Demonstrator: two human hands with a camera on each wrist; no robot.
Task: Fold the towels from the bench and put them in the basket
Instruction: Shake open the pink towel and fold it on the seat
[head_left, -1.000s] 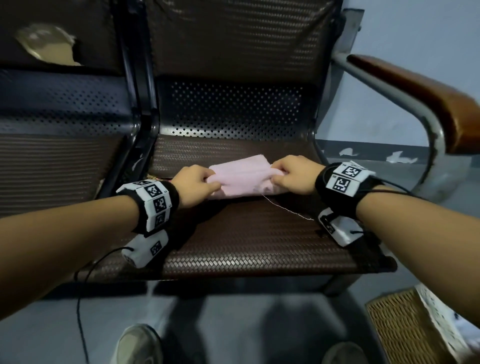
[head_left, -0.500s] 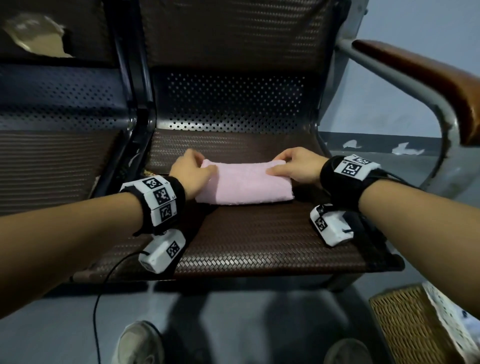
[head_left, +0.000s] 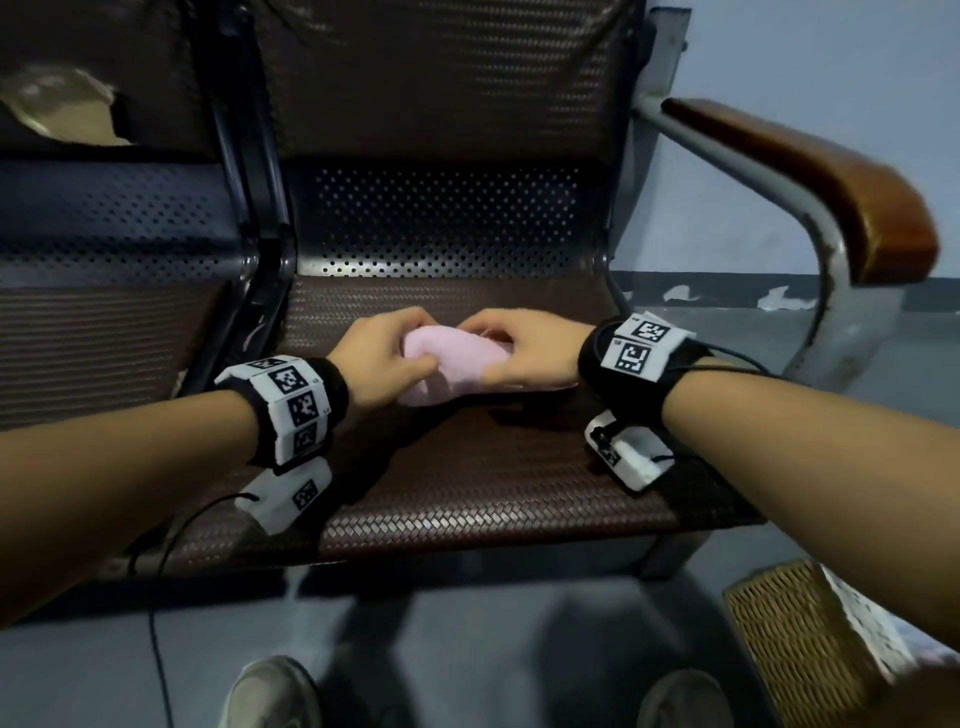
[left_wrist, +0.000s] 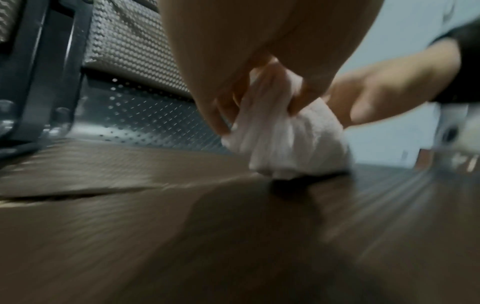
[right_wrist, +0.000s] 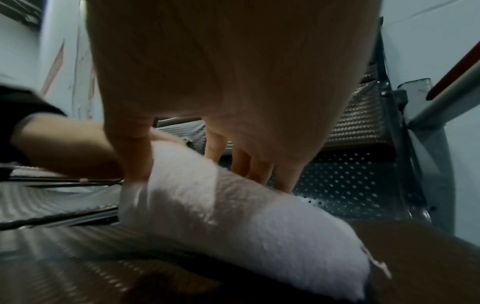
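Note:
A pink towel (head_left: 457, 371) lies folded and bunched on the brown woven seat of the bench (head_left: 467, 493). My left hand (head_left: 408, 358) pinches the towel's left end and holds it raised off the seat; the left wrist view shows the layered edge (left_wrist: 265, 115) between thumb and fingers (left_wrist: 221, 115). My right hand (head_left: 498, 358) grips the towel's right part, with the thumb (right_wrist: 137, 156) on the near side and the fingers (right_wrist: 249, 166) behind the towel (right_wrist: 233, 216). Both hands almost touch over the towel.
A wicker basket (head_left: 779, 639) stands on the floor at the lower right, below the seat's front corner. A brown padded armrest (head_left: 831, 192) on a metal tube juts out at the right. A second seat (head_left: 104, 353) adjoins on the left. My shoes (head_left: 270, 696) are under the front edge.
Half a second ago the towel lay flat as a long strip with one hand at each end. The hands have since come together, the left end lifted toward the right, shortening the towel.

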